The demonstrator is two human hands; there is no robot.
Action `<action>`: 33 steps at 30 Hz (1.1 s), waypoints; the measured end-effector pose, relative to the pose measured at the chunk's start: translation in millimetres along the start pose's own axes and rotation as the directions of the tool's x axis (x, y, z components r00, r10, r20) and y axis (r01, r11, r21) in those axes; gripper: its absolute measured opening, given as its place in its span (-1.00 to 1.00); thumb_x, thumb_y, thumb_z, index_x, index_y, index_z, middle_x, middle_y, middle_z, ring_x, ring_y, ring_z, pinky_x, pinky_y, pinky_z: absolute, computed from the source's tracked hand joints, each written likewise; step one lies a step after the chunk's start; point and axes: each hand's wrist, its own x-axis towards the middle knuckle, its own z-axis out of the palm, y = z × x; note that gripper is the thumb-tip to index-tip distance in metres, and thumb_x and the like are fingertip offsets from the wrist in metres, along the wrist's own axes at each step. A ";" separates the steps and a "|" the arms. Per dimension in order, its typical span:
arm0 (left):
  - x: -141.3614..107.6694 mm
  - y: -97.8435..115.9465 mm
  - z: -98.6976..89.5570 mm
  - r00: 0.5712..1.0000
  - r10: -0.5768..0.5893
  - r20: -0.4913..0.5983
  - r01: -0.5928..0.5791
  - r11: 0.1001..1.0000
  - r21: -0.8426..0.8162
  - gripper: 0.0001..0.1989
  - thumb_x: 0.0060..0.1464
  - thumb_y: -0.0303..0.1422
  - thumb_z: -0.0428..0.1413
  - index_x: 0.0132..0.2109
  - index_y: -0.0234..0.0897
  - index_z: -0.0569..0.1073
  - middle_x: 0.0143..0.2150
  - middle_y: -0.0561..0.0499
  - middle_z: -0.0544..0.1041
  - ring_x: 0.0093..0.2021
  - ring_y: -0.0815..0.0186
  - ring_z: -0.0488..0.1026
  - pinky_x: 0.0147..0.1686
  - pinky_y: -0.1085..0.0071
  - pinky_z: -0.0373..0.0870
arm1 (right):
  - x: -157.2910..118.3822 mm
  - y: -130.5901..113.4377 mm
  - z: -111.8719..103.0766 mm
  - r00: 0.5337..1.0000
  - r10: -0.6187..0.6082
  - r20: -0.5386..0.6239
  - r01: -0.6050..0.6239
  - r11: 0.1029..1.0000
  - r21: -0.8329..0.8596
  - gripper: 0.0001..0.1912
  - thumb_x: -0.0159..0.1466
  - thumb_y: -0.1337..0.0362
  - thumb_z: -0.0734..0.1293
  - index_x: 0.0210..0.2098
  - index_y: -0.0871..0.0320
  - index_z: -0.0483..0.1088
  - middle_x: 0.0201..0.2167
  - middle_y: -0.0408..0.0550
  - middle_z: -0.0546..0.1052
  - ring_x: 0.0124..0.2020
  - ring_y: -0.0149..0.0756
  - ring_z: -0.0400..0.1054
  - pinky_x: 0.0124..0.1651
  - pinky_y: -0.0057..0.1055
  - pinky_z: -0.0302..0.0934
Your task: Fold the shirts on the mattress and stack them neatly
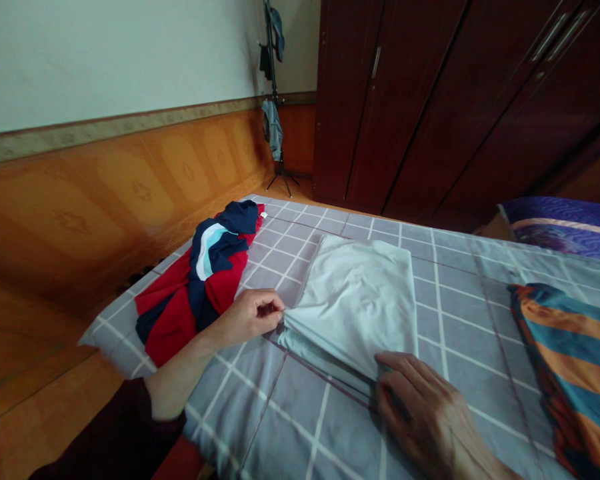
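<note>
1. Plainly, the pale cloth [360, 287] lies in a roughly square, layered shape on the grey checked bed [463, 333], between the person's two hands, with creases across its top.

2. The left hand [247, 315] has its grip closed to a fingertip pinch on the cloth's near left corner, drawing a small peak there. If that pinch pulled harder than the other side, the top layer would probably skew and the creases fanning from the corner would deepen.

3. The right hand [425, 403] is at the near right corner, its fingers bent and its index fingertip against the cloth. Whether this grip has the edge pinched or merely rests on it, I cannot tell; the thumb side is partly hidden. A light touch could let the corner slip.

4. Along the near edge, the layers do not sit quite flush. Catching only the upper one could, I judge, slide it over those beneath and leave the edge uneven.

5. The red and navy garment [225, 280] lies crumpled just beside the left forearm, so a sideways sweep might drag it.

6. The striped garment [580, 340] lies well apart on the right and seems a smaller worry, unless the sheet itself were tugged.
</note>
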 end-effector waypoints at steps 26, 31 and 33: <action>1.7 -3.2 14.0 0.965 -0.091 0.244 0.181 0.910 -0.374 -0.73 -0.06 -0.43 0.13 -0.15 -0.32 0.33 -0.45 0.16 0.35 -0.54 0.52 0.32 -0.56 0.59 0.29 | 6.5 -2.0 -5.8 0.999 -0.004 -0.035 0.004 1.000 0.002 -0.87 0.26 0.42 0.17 -0.36 0.13 0.30 -0.31 -0.01 0.50 -0.32 -0.31 0.41 -0.28 -0.41 0.32; 3.2 -5.7 9.1 0.962 -0.083 0.259 0.183 0.902 -0.391 -0.74 -0.05 -0.45 0.08 -0.15 -0.33 0.32 -0.39 0.12 0.35 -0.53 0.52 0.27 -0.62 0.62 0.26 | 7.0 -2.4 -7.3 1.000 -0.014 -0.028 0.014 1.000 -0.005 -0.85 0.26 0.43 0.16 -0.39 0.12 0.28 -0.32 -0.01 0.49 -0.30 -0.29 0.41 -0.27 -0.40 0.31; 2.8 -6.7 8.6 0.961 -0.080 0.265 0.181 0.906 -0.382 -0.71 -0.07 -0.47 0.07 -0.12 -0.32 0.31 -0.37 0.12 0.36 -0.53 0.53 0.27 -0.61 0.62 0.26 | 6.4 -2.2 -6.6 0.999 -0.017 -0.033 0.017 1.000 -0.009 -0.85 0.25 0.44 0.15 -0.39 0.12 0.28 -0.34 -0.01 0.49 -0.30 -0.29 0.41 -0.28 -0.40 0.30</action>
